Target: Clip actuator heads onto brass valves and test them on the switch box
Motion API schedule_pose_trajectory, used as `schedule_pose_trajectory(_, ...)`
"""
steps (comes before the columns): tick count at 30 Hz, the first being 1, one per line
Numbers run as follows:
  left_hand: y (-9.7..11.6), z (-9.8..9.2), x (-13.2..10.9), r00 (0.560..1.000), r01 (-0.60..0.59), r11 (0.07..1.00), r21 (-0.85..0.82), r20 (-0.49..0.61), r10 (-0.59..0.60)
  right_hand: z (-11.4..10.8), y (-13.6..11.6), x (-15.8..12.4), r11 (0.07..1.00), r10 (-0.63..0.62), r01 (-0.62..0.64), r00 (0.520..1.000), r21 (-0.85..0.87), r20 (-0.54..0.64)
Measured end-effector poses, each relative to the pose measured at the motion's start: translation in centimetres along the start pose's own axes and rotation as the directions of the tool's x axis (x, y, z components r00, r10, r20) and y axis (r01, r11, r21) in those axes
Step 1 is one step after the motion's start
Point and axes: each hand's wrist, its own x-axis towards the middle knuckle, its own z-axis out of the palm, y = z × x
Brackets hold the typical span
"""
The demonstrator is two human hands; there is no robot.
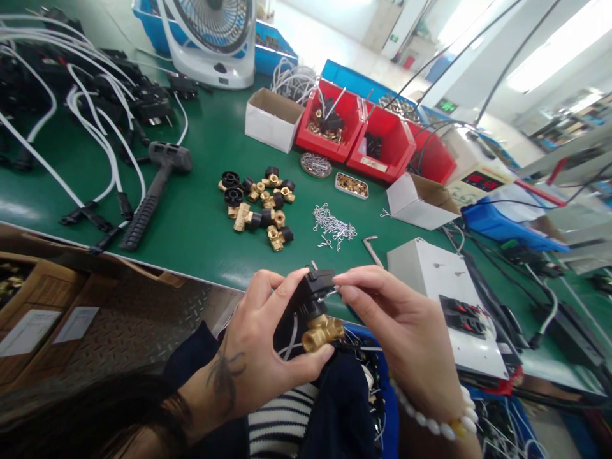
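green worktop [201, 223] fills most of the frame, cluttered all over. upper left is a heap of white cables with black plugs [81, 95], and top centre a white desk fan [210, 38] in front of blue bins. three red parts bins [373, 137] run along the upper middle, a white cardboard box [272, 118] just left of them and another one lower right of them. a black rubber mallet [153, 191] lies left of centre. middle of the worktop has a loose pile of brass fittings with black caps [261, 207], and right beside that a little heap of wire clips [333, 228].

down at the bottom centre, the left hand [253, 350] has its fingers wrapped tight around a black valve body with a brass fitting [313, 315], held off the worktop near its front edge. right hand [406, 331] pinches a small wire clip [331, 292] right at the top of that black body, fingertips closed on it.
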Motion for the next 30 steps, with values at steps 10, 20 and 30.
schedule_pose_trajectory(10, 0.7, -0.1, -0.1, 0.999, -0.039, 0.999, 0.009, 0.004, 0.039, 0.2, 0.1, -1.1, 0.987, -0.103, 0.106, 0.994, -0.118, 0.029)
schedule_pose_trajectory(20, 1.1, -0.4, 0.0, 0.999, -0.007, 0.999, -0.042, 0.044, 0.008, 0.3, -0.2, -1.3, 0.992, -0.098, 0.096, 0.995, -0.079, -0.013)
schedule_pose_trajectory(30, 1.0, -0.3, 0.2, 0.999, -0.030, 0.999, -0.032, 0.037, 0.031, 0.4, 0.1, -1.8, 0.964, -0.197, 0.193, 0.980, -0.183, 0.000)
